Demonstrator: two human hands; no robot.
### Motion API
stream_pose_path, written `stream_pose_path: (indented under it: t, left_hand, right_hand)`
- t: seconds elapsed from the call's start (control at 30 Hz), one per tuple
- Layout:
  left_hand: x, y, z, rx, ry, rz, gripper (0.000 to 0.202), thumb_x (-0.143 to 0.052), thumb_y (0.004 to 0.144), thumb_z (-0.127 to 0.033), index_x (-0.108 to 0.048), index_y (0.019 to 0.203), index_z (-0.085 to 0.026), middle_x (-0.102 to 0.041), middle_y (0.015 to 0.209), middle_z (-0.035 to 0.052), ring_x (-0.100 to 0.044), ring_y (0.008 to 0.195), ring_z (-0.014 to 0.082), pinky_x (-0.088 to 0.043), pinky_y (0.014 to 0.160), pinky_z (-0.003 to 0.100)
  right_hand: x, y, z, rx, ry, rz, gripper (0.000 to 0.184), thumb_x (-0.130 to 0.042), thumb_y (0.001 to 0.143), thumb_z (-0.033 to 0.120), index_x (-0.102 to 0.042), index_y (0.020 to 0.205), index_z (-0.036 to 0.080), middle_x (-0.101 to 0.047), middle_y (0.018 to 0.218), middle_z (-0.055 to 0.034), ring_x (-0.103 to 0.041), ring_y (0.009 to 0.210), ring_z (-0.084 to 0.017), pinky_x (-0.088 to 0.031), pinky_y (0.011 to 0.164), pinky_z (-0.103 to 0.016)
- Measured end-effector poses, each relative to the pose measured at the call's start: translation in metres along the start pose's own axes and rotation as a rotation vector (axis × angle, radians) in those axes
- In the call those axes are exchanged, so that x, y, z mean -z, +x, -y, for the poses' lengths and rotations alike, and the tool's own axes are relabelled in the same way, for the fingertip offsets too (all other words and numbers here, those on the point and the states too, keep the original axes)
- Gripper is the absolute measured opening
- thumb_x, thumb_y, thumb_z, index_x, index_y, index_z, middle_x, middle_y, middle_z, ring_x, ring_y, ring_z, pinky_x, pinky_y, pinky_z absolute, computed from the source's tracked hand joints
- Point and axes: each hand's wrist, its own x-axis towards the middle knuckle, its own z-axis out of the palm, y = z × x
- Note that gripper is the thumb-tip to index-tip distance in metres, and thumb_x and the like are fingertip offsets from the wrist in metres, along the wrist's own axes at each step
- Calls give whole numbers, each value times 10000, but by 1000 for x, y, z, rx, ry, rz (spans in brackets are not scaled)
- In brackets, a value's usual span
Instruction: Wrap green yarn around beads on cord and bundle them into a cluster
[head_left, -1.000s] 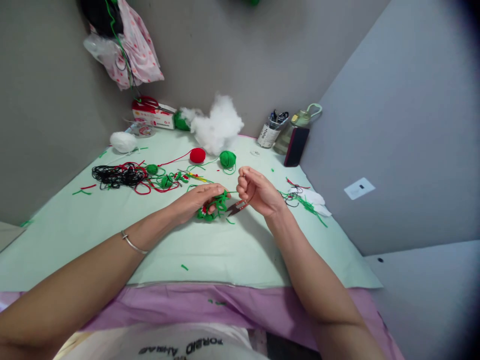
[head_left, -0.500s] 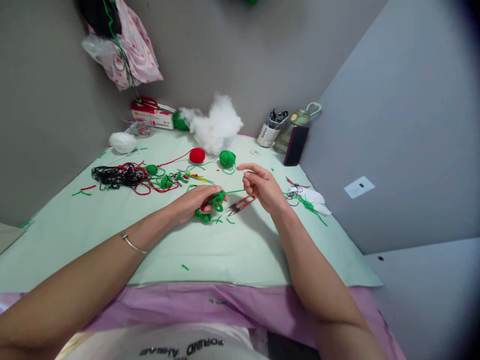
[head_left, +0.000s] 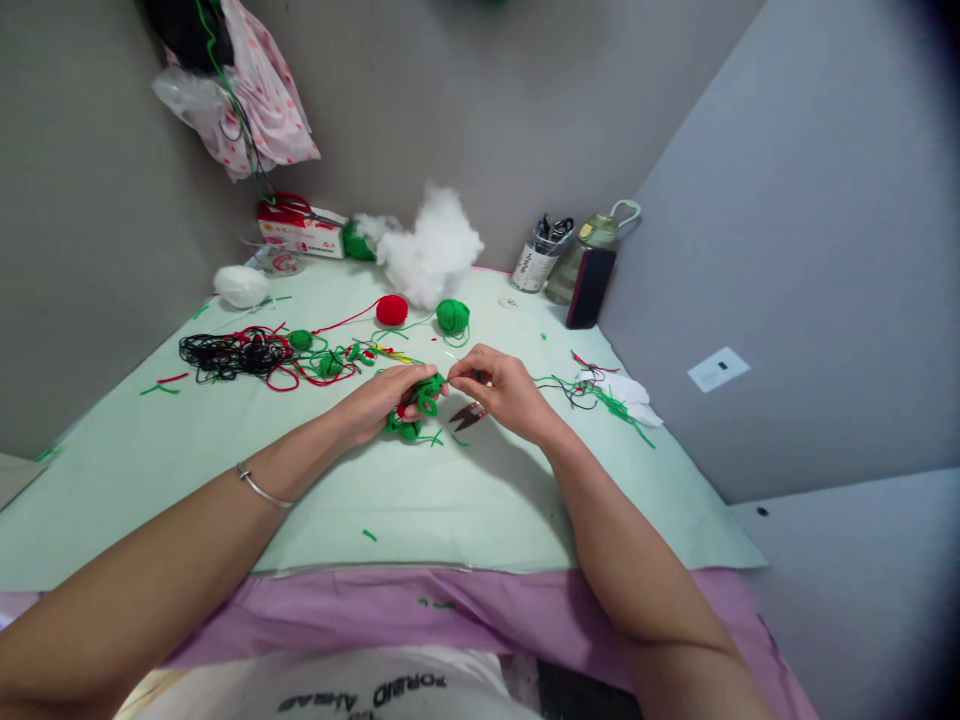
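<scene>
My left hand (head_left: 386, 398) is closed around a small green and red crocheted piece (head_left: 426, 393), whose loops show past the fingertips. My right hand (head_left: 499, 388) pinches close against the right side of this piece, and a thin pale needle (head_left: 451, 355) pokes out above its fingers. Below that hand, thread snips (head_left: 468, 416) lie on the table with only the dark blades showing; the handles are covered. Short green yarn clippings (head_left: 459, 440) are scattered beside the blades.
Behind my hands sit a red yarn ball (head_left: 391, 310), a green yarn ball (head_left: 452, 317) and white stuffing (head_left: 431, 250). Tangled black yarn (head_left: 232, 352) lies left. Yarn scraps (head_left: 619, 408), a phone (head_left: 591, 290) and a pen cup (head_left: 535, 264) are right.
My right hand has moved left and down from the stretched green strand to the crocheted piece. It now covers the handles of the snips. My left hand keeps its hold.
</scene>
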Motion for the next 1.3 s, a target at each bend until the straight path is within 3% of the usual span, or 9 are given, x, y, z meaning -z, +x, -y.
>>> stream_pose_path:
  t: [0.27, 0.5, 0.7, 0.87, 0.97, 1.17, 1.3]
  left_hand:
    - [-2, -1, -3, 2, -9, -28, 351, -608, 874, -455, -701, 827, -120, -499, 650, 2, -354, 477, 63, -229, 438, 199]
    - [1, 1, 0, -1, 4, -16, 342, -587, 891, -439, -687, 847, -114, -485, 658, -5, -363, 490, 57, -242, 442, 174]
    - [-2, 0, -1, 6, 18, -20, 338, -572, 897, -428, -675, 847, -110, -471, 660, -11, -363, 490, 56, -246, 449, 179]
    - [-1, 0, 2, -24, 65, 13, 351, -533, 926, -446, -668, 893, -123, -474, 696, -12, -361, 515, 57, -246, 477, 184]
    - [0, 1, 2, -41, 85, 25, 343, -533, 929, -452, -654, 889, -133, -449, 691, -21, -348, 518, 63, -234, 481, 194]
    - [-1, 1, 0, -49, 102, 2, 313, -556, 914, -447, -627, 851, -148, -416, 673, -29, -346, 528, 70, -235, 493, 206]
    - [-3, 1, 0, -41, 121, -14, 304, -571, 905, -441, -612, 820, -152, -416, 663, -30, -344, 529, 72, -248, 494, 210]
  right_hand:
    - [4, 0, -4, -52, 66, -45, 237, -471, 928, 182, -705, 971, 188, -605, 965, -47, -529, 632, -107, -448, 637, -291]
    - [7, -1, -2, 28, -70, 36, 207, -521, 885, 115, -717, 909, 177, -669, 1057, -75, -618, 846, -150, -467, 749, -289]
    - [5, 0, -2, 35, -136, -1, 161, -537, 881, 131, -691, 876, 179, -676, 942, -49, -578, 757, -135, -438, 720, -278]
    - [-2, 1, 3, -170, -4, -122, 106, -538, 867, 176, -644, 862, 176, -604, 679, 16, -521, 576, -115, -410, 602, -255]
    - [-5, 2, 3, -238, 45, -147, 98, -539, 843, 165, -635, 847, 176, -590, 635, 28, -537, 552, -118, -412, 586, -250]
    - [-11, 3, -9, -50, -283, -146, 155, -529, 816, 84, -647, 817, 185, -660, 857, -31, -562, 662, -125, -417, 683, -262]
    - [-14, 4, -13, -3, -451, -115, 165, -493, 851, 80, -621, 833, 183, -633, 908, -51, -523, 676, -134, -392, 675, -268]
